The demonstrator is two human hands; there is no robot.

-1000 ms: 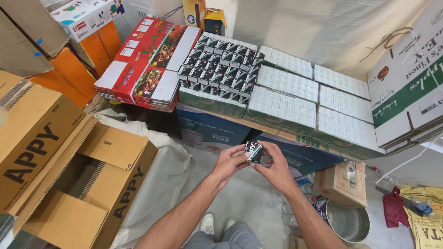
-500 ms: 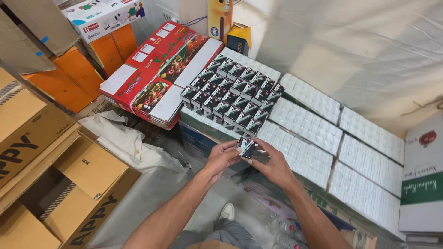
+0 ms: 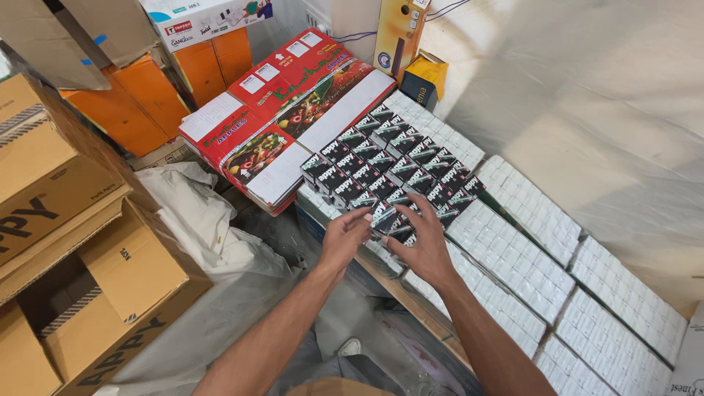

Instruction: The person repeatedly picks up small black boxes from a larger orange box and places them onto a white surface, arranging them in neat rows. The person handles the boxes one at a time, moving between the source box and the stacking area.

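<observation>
A small dark carton [image 3: 386, 218] is grasped between the left hand [image 3: 345, 236] and right hand [image 3: 423, 246], both grips closed on it, at the near edge of a block of matching dark cartons [image 3: 392, 165]. A careless nudge could topple neighbouring cartons. They rest on white shrink-wrapped packs [image 3: 513, 257]; brown cardboard boxes [image 3: 81, 242] and a pale tarpaulin wall [image 3: 587, 88] are seen around.
</observation>
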